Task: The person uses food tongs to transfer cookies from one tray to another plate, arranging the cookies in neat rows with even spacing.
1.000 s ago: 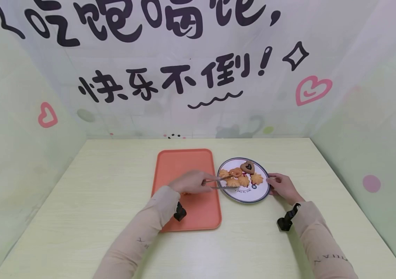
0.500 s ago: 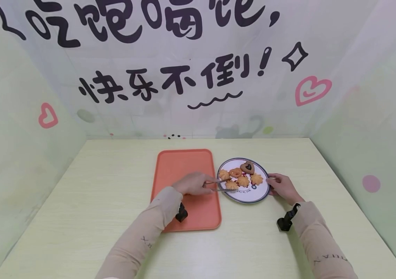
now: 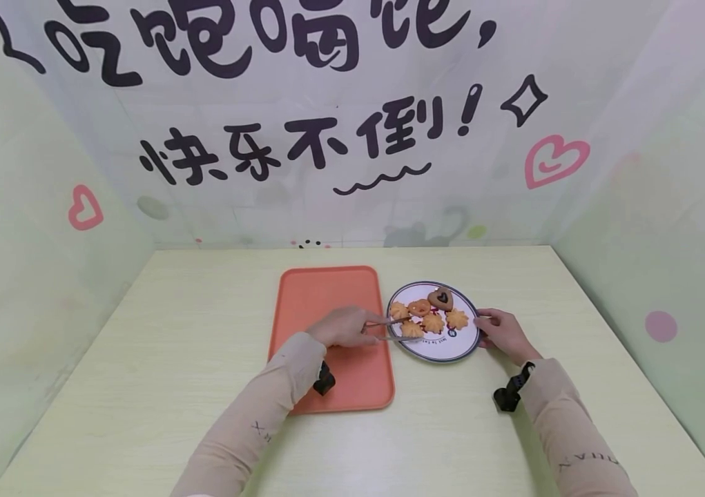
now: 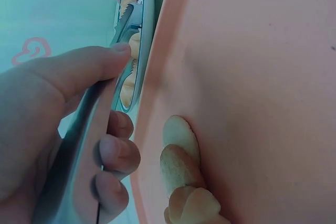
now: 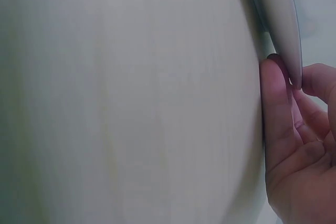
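Observation:
My left hand (image 3: 341, 327) reaches over the orange tray and grips metal tongs (image 4: 86, 135), thumb on one arm and fingers curled along the other. The serrated tong tips extend over the left rim of a white plate (image 3: 469, 339) with a blue edge, one on either side of a flower-shaped cookie (image 3: 412, 330) at the front left. Several more cookies lie on that plate, among them a brown heart-shaped cookie (image 3: 441, 298) at the back. My right hand (image 3: 504, 334) pinches the plate's right rim, thumb above and fingers underneath, as the right wrist view shows.
The orange tray (image 3: 327, 286) lies directly left of the plate. Several cookies (image 4: 181, 166) sit in a row on it, hidden under the left arm in the head view. Printed walls (image 3: 352, 214) enclose the pale table (image 3: 203, 310) at the back and sides.
My left hand has shifted slightly right, and the tong tips have moved a little toward the front, around the front-left cookie. That cookie sits slightly further left. The right hand has stayed still.

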Action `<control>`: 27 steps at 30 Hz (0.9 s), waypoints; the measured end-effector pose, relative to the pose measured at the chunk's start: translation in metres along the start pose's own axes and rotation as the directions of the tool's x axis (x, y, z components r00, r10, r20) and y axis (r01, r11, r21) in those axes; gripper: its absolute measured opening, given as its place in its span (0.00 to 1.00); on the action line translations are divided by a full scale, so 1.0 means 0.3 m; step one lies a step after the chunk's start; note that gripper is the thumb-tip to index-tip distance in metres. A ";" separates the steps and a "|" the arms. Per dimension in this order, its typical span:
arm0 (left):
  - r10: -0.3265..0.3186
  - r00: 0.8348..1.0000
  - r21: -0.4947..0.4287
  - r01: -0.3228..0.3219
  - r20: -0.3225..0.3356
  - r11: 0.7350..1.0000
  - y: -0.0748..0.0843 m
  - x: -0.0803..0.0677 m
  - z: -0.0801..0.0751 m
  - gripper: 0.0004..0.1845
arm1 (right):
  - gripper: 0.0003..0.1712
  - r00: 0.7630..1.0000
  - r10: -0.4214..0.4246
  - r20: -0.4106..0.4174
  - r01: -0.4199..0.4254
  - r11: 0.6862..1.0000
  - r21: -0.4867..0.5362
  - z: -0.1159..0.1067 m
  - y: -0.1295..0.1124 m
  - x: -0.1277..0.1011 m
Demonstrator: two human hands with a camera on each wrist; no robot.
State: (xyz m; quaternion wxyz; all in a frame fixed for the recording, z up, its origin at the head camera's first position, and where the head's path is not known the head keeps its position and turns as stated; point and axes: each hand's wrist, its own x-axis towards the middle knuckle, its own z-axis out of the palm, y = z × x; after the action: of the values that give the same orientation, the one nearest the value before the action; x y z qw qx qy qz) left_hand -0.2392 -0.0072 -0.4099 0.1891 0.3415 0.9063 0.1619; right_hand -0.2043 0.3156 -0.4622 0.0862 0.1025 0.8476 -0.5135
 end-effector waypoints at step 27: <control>-0.032 0.999 -0.052 0.031 -0.008 0.998 -0.007 -0.006 -0.002 0.23 | 0.27 1.000 0.008 -0.001 -0.008 1.000 -0.006 0.003 -0.005 -0.003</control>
State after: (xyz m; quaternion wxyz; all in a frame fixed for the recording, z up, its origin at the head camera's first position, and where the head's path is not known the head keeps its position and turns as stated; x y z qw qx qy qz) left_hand -0.2395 -0.0101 -0.4100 0.1963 0.3214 0.9079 0.1839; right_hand -0.2036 0.3141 -0.4611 0.0880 0.1058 0.8488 -0.5105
